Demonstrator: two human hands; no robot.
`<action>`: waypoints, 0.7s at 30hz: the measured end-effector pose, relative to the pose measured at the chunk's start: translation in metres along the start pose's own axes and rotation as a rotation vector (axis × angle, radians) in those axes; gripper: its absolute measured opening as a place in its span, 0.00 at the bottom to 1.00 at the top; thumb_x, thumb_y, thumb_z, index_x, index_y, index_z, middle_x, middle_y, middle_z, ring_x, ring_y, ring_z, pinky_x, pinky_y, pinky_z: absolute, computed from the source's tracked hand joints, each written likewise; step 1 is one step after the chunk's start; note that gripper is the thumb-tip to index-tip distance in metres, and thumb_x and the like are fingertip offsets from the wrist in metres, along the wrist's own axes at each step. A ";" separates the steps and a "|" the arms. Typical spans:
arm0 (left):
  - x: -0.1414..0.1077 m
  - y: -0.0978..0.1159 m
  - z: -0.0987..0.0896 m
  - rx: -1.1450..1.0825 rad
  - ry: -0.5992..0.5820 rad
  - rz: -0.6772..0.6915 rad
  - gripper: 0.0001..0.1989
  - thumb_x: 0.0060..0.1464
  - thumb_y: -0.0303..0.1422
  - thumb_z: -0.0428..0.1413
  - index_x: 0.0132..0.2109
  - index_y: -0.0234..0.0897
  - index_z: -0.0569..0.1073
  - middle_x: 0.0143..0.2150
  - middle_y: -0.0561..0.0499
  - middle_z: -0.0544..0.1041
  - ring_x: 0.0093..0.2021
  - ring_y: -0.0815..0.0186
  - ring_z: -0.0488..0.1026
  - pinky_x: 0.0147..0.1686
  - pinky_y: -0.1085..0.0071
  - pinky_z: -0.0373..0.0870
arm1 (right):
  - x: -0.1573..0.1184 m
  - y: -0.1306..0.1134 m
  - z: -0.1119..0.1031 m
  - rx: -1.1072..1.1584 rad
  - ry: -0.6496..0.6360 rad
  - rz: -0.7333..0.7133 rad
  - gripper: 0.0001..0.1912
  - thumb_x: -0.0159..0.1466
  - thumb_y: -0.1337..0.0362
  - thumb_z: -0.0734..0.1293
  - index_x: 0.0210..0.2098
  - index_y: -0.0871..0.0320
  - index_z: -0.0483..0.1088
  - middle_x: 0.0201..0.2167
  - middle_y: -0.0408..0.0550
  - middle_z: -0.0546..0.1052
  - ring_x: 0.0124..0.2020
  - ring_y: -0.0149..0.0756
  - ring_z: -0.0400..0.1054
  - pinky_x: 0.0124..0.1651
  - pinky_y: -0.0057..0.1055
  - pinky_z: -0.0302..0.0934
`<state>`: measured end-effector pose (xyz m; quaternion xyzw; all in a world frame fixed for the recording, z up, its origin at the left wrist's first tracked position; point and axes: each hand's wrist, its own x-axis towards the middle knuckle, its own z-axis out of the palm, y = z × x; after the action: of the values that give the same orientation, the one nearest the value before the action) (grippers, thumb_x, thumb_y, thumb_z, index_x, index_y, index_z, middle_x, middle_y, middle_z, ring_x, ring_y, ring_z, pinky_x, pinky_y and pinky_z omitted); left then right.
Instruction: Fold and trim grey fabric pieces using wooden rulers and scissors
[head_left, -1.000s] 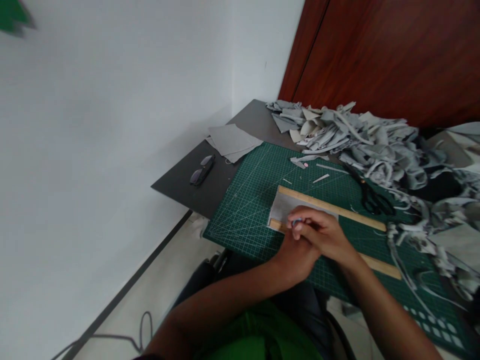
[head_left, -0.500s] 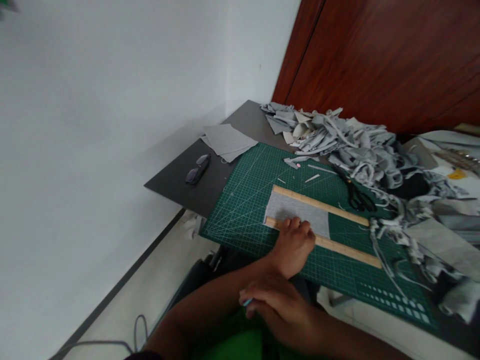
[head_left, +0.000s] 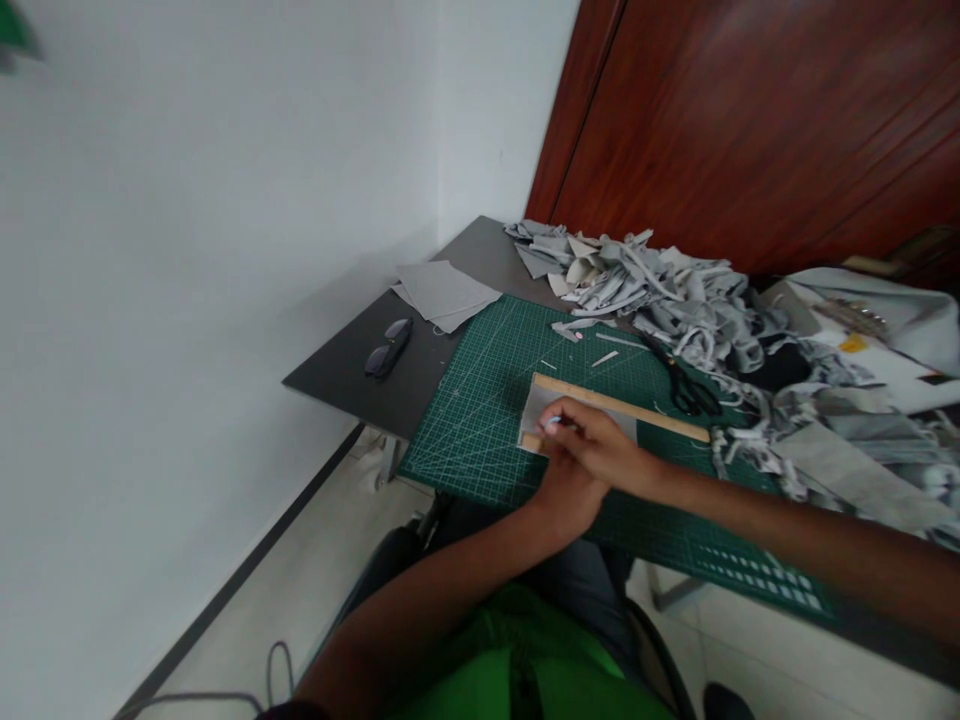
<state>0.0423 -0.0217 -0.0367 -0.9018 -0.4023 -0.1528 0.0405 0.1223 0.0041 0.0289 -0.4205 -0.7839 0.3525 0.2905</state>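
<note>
My right hand [head_left: 592,435] is closed in a pinch on a small pale-blue piece [head_left: 553,421], mostly covered by the fingers. It hovers over or rests on my left hand [head_left: 566,500]; I cannot tell whether they touch. The left hand is on the near wooden ruler [head_left: 532,441], its fingers hidden behind the right hand. Under the rulers lies a grey fabric piece [head_left: 531,408], largely covered by the hands. A second wooden ruler [head_left: 637,410] runs along its far edge. All this is on a green cutting mat [head_left: 472,420].
Black-handled scissors [head_left: 686,388] lie on the mat's right, near thin fabric scraps [head_left: 604,358]. A heap of grey offcuts [head_left: 660,275] fills the table's back and right. Grey fabric sheets [head_left: 450,290] and glasses [head_left: 388,350] lie on the dark table [head_left: 337,385] at left.
My right hand has moved from near my lap up and away from me, over the left hand and fabric, carrying the pale-blue piece. The left hand remains at the near ruler.
</note>
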 end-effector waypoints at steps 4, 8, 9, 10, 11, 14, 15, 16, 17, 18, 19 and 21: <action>-0.006 0.000 -0.005 -0.091 0.011 -0.028 0.11 0.68 0.30 0.53 0.49 0.35 0.81 0.46 0.43 0.80 0.53 0.54 0.73 0.54 0.55 0.70 | 0.028 0.037 -0.018 0.098 -0.053 0.147 0.09 0.65 0.55 0.68 0.35 0.55 0.72 0.32 0.46 0.76 0.36 0.39 0.71 0.41 0.36 0.67; -0.007 0.000 -0.011 -0.117 0.009 -0.036 0.11 0.68 0.29 0.53 0.48 0.34 0.81 0.47 0.42 0.80 0.55 0.52 0.72 0.59 0.51 0.66 | 0.030 0.050 -0.019 0.124 -0.158 0.165 0.12 0.62 0.53 0.71 0.34 0.55 0.73 0.30 0.44 0.75 0.34 0.38 0.68 0.41 0.35 0.66; -0.007 0.000 -0.013 -0.116 0.007 -0.034 0.11 0.67 0.30 0.53 0.48 0.34 0.81 0.47 0.42 0.80 0.55 0.52 0.72 0.59 0.50 0.66 | 0.029 0.051 -0.018 0.125 -0.171 0.165 0.12 0.62 0.53 0.71 0.34 0.55 0.73 0.30 0.44 0.75 0.33 0.37 0.68 0.41 0.35 0.65; -0.007 -0.001 -0.014 -0.116 0.004 -0.032 0.11 0.67 0.30 0.54 0.48 0.34 0.81 0.47 0.42 0.80 0.55 0.52 0.71 0.59 0.50 0.66 | 0.030 0.051 -0.018 0.125 -0.179 0.167 0.12 0.62 0.53 0.71 0.33 0.55 0.73 0.30 0.44 0.75 0.33 0.37 0.68 0.41 0.35 0.65; -0.007 -0.001 -0.015 -0.116 0.002 -0.030 0.11 0.67 0.29 0.54 0.47 0.34 0.81 0.47 0.42 0.80 0.55 0.51 0.71 0.59 0.50 0.66 | 0.030 0.051 -0.018 0.126 -0.185 0.171 0.12 0.62 0.53 0.71 0.33 0.55 0.73 0.30 0.44 0.75 0.33 0.37 0.68 0.41 0.35 0.65; -0.007 -0.001 -0.017 -0.119 -0.011 -0.032 0.10 0.67 0.29 0.54 0.47 0.33 0.81 0.46 0.41 0.80 0.55 0.51 0.71 0.57 0.50 0.66 | 0.033 0.053 -0.018 0.138 -0.207 0.178 0.11 0.61 0.54 0.71 0.33 0.55 0.74 0.30 0.43 0.75 0.33 0.37 0.68 0.41 0.35 0.65; -0.007 -0.001 -0.016 -0.120 -0.011 -0.034 0.10 0.67 0.29 0.54 0.47 0.33 0.81 0.46 0.41 0.80 0.55 0.51 0.71 0.58 0.50 0.66 | 0.034 0.054 -0.018 0.142 -0.209 0.178 0.11 0.61 0.54 0.71 0.33 0.55 0.74 0.30 0.43 0.75 0.33 0.37 0.68 0.41 0.35 0.65; -0.007 -0.001 -0.016 -0.121 -0.006 -0.035 0.10 0.67 0.29 0.54 0.47 0.33 0.81 0.46 0.40 0.79 0.55 0.51 0.71 0.58 0.50 0.66 | 0.034 0.055 -0.018 0.145 -0.206 0.179 0.11 0.61 0.54 0.71 0.32 0.55 0.74 0.30 0.43 0.75 0.33 0.36 0.68 0.40 0.35 0.65; -0.007 -0.001 -0.015 -0.121 0.002 -0.033 0.10 0.67 0.30 0.55 0.47 0.33 0.81 0.46 0.40 0.79 0.55 0.50 0.71 0.58 0.50 0.66 | 0.035 0.056 -0.018 0.146 -0.201 0.182 0.11 0.61 0.54 0.71 0.32 0.55 0.73 0.29 0.43 0.74 0.33 0.37 0.68 0.40 0.35 0.65; -0.008 -0.001 -0.014 -0.121 0.011 -0.030 0.10 0.67 0.30 0.55 0.47 0.33 0.81 0.46 0.40 0.79 0.55 0.50 0.71 0.58 0.50 0.66 | 0.035 0.056 -0.017 0.144 -0.199 0.188 0.11 0.61 0.54 0.71 0.32 0.55 0.73 0.29 0.43 0.74 0.33 0.37 0.68 0.40 0.35 0.65; -0.008 -0.001 -0.013 -0.121 0.019 -0.027 0.11 0.67 0.30 0.55 0.48 0.33 0.81 0.46 0.40 0.79 0.55 0.50 0.71 0.59 0.49 0.65 | 0.035 0.057 -0.017 0.140 -0.197 0.196 0.11 0.61 0.54 0.71 0.32 0.55 0.73 0.29 0.43 0.74 0.33 0.37 0.68 0.40 0.35 0.65; -0.009 -0.001 -0.011 -0.120 0.028 -0.021 0.11 0.67 0.30 0.54 0.49 0.34 0.81 0.47 0.40 0.79 0.55 0.50 0.71 0.60 0.48 0.64 | 0.035 0.058 -0.016 0.130 -0.196 0.212 0.11 0.61 0.54 0.71 0.33 0.54 0.73 0.30 0.44 0.75 0.33 0.37 0.68 0.40 0.35 0.64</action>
<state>0.0330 -0.0295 -0.0287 -0.8960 -0.4013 -0.1899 -0.0095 0.1440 0.0620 -0.0028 -0.4449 -0.7351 0.4706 0.2005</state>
